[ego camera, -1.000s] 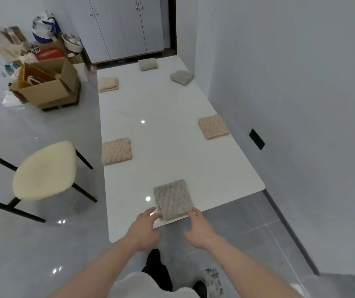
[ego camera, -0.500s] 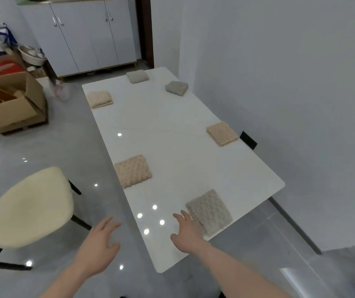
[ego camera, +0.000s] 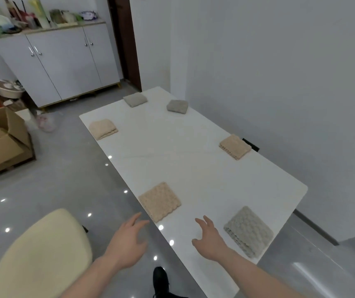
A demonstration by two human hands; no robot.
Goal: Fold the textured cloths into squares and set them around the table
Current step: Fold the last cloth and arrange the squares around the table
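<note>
Down near the person, at about 7 o'clock, sits a cream chair (ego camera: 41, 254) with a soft round seat. A dark shoe (ego camera: 161, 280) pokes out on the shiny grey floor (ego camera: 49, 190) at 6 o'clock.

Both hands are held out in the air and hold nothing. The left hand (ego camera: 127, 244) hangs over the floor, just beside the long edge of the white table (ego camera: 193, 168). Its fingers are loosely spread and point toward 1 o'clock. The right hand (ego camera: 209, 241) is over the near end of the table, with its fingers spread wide too.

At 3 o'clock from the right hand, just beside it but not touching, lies a grey folded cloth (ego camera: 248, 231) close to the near end of the table. At 12 o'clock from the left hand lies a tan folded cloth (ego camera: 159, 201), right by the table's left edge.

Farther up, at 2 o'clock, another tan cloth (ego camera: 234, 146) sits by the wall-side edge. At 11 o'clock a pale cloth (ego camera: 103, 129) lies near the far left corner. Two more grey cloths, one (ego camera: 135, 99) at the far end and one (ego camera: 177, 106) beside it toward the wall, are the last on the table. All six are well apart.

Past the table, at 10 o'clock, is an open cardboard box (ego camera: 0, 143). A white cupboard (ego camera: 60, 61) stands at the back, with lots of blurry things on top.
</note>
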